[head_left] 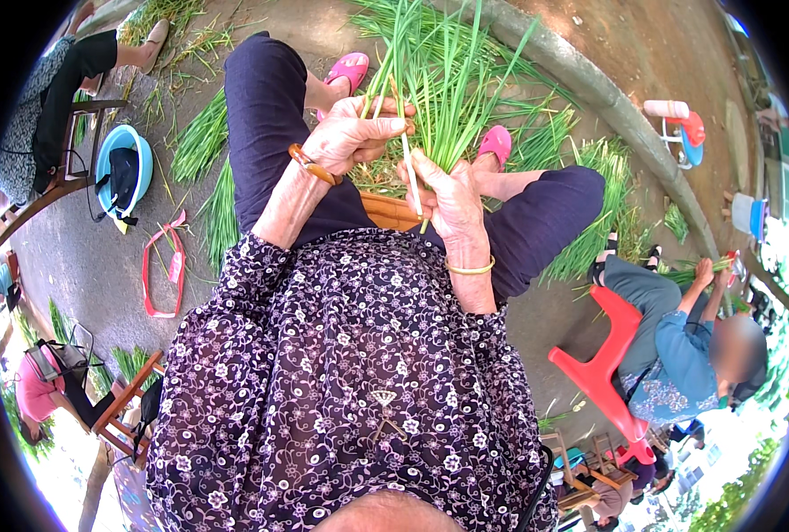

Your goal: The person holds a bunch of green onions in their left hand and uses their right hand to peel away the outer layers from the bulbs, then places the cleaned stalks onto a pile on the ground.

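Observation:
My right hand (447, 197) is closed round a bunch of long green stalks (447, 115), which look like scallions or chives. Their leaves fan out away from me, above my lap. My left hand (352, 135) is just left of it, its thumb and forefinger pinched on a single pale stalk (413, 177). That white stem hangs down beside my right fingers. A thin brownish strip (396, 89) sticks up by the left fingertips; whether it belongs to the same stalk I cannot tell. An amber bangle (314, 165) circles my left wrist and a yellow one (471, 269) my right.
Loose green stalks (545, 146) cover the ground beyond my feet, up to a curved concrete kerb (603, 84). A blue basin (105, 165) holding a black bag and a red strap (149, 282) lie to the left. At right, a person (678, 346) sits near a red stool (607, 355), handling stalks.

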Demonstrator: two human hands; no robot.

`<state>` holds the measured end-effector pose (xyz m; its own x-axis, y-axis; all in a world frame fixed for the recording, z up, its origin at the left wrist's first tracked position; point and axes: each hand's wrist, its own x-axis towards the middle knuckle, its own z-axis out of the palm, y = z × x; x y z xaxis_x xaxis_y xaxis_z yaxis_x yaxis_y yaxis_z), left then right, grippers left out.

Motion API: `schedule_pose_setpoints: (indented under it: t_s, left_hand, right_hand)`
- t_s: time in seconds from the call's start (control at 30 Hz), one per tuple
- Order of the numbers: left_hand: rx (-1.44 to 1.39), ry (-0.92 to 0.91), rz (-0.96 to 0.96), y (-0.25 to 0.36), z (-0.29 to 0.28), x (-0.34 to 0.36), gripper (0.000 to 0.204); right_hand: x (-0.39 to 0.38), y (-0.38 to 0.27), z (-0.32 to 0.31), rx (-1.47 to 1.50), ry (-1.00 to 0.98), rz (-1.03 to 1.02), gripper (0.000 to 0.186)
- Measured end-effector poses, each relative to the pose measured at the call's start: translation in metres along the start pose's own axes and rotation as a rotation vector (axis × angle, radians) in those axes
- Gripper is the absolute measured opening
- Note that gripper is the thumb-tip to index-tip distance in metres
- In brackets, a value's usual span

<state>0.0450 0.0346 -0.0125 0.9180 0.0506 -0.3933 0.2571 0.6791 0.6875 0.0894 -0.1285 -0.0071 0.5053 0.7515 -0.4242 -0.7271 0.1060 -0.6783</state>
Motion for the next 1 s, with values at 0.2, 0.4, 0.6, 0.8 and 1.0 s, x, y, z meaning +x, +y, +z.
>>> schedule_pose_setpoints:
  t_s: [0.2, 0.4, 0.6, 0.8, 1.0]
  left_hand:
    - [-0.024, -0.014, 0.002, -0.002, -0.002, 0.001, 0.027]
    - [-0.061, -0.045, 0.003, -0.004, -0.004, 0.001, 0.028]
    - [-0.135, -0.098, 0.005, -0.006, -0.005, 0.003, 0.028]
    - [-0.192, -0.109, 0.015, -0.008, -0.004, 0.005, 0.025]
    - [-0.221, -0.068, 0.025, -0.009, -0.001, 0.006, 0.023]
  right_hand:
    - [0.000, 0.002, -0.001, -0.076, -0.014, -0.049, 0.020]
    - [-0.001, 0.002, 0.002, -0.106, -0.002, -0.072, 0.021]
    - [0.000, 0.006, -0.002, -0.076, -0.016, -0.094, 0.020]
    - [-0.002, 0.004, 0.008, -0.012, 0.065, -0.155, 0.020]
    - [0.000, 0.009, 0.008, -0.056, 0.141, -0.242, 0.019]
